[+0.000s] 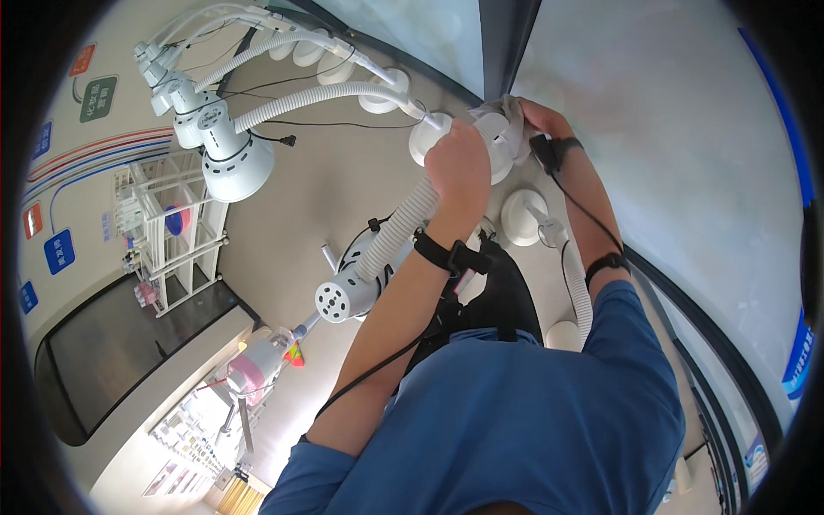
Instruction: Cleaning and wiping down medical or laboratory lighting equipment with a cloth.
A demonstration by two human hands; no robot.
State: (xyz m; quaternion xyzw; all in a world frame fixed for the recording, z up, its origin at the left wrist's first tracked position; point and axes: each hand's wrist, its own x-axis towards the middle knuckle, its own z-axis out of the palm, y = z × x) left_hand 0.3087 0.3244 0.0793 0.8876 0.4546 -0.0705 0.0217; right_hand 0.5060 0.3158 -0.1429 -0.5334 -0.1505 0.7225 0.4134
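My left hand (459, 167) is closed around the upper end of a white ribbed hose (399, 230). This hose runs down to a white, lamp-like head (337, 300) with round holes in its end cap. Just to the right, my right hand (545, 120) has its fingers bent over a crumpled greyish cloth (515, 129). The cloth lies against a round white base (496, 163) where the hose stands, partly covering it. Some of the right fingers are hidden behind the cloth. Dark straps with a cable sit on both wrists.
More lamp-like heads (240, 163) on ribbed hoses stand at the left, with round bases (384, 92) in a row. Another round base (522, 217) is near my right forearm. A white rack (184, 232) stands left, and glass panels (669, 129) rise at right.
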